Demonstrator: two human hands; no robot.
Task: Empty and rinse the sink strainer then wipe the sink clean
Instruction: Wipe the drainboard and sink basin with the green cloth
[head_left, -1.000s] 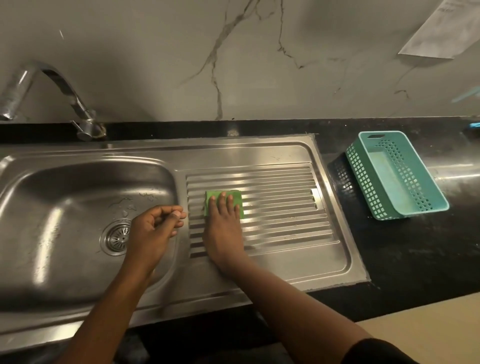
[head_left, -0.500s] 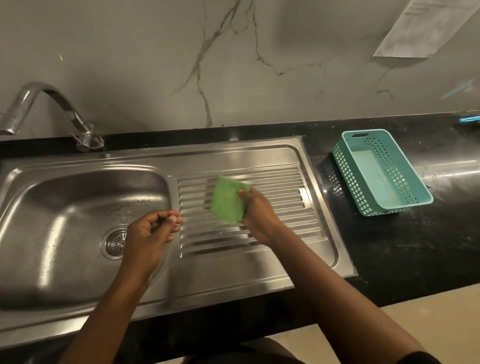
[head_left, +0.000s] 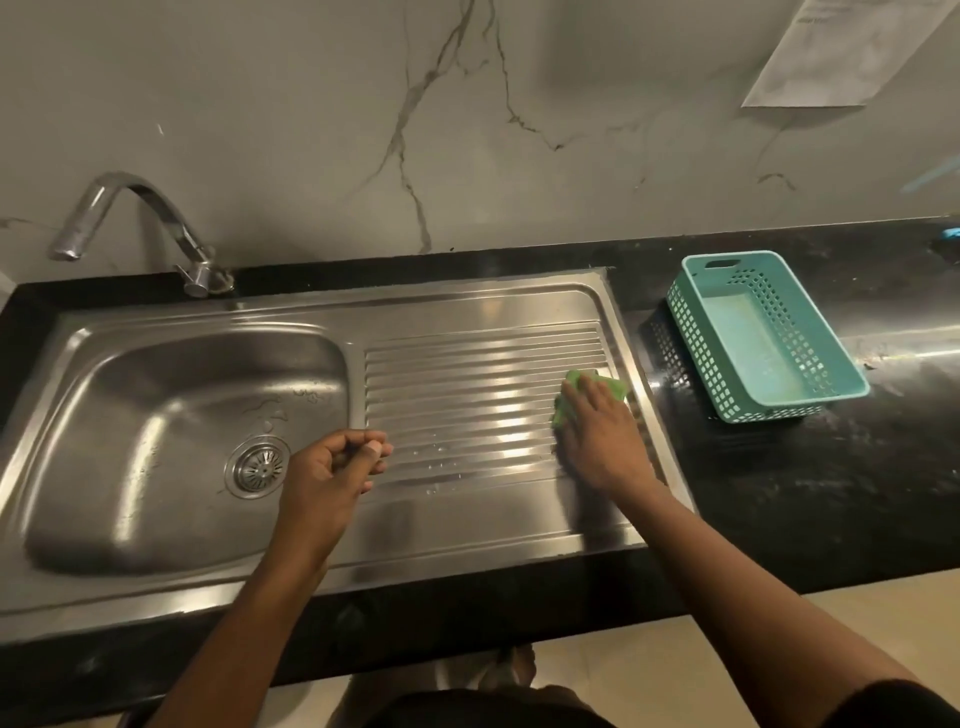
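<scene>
The steel sink (head_left: 156, 395) has a round strainer (head_left: 258, 466) seated in its drain. To its right lies the ribbed drainboard (head_left: 467, 384), with a few water drops near its front. My right hand (head_left: 597, 436) presses a green scrub pad (head_left: 613, 387) flat against the drainboard's right end, fingers laid over it. My left hand (head_left: 332, 467) hovers over the sink's right rim beside the strainer, fingers curled with nothing visible in them.
A curved chrome tap (head_left: 130, 218) stands at the back left. A teal perforated plastic basket (head_left: 763, 332) sits on the black counter (head_left: 831, 493) right of the drainboard. A marble-patterned wall rises behind, with a paper sheet (head_left: 862, 47) stuck at the top right.
My right hand lifted the green pad off the middle of the drainboard, carried it right and set it down at the drainboard's right end. My left hand stayed curled by the strainer.
</scene>
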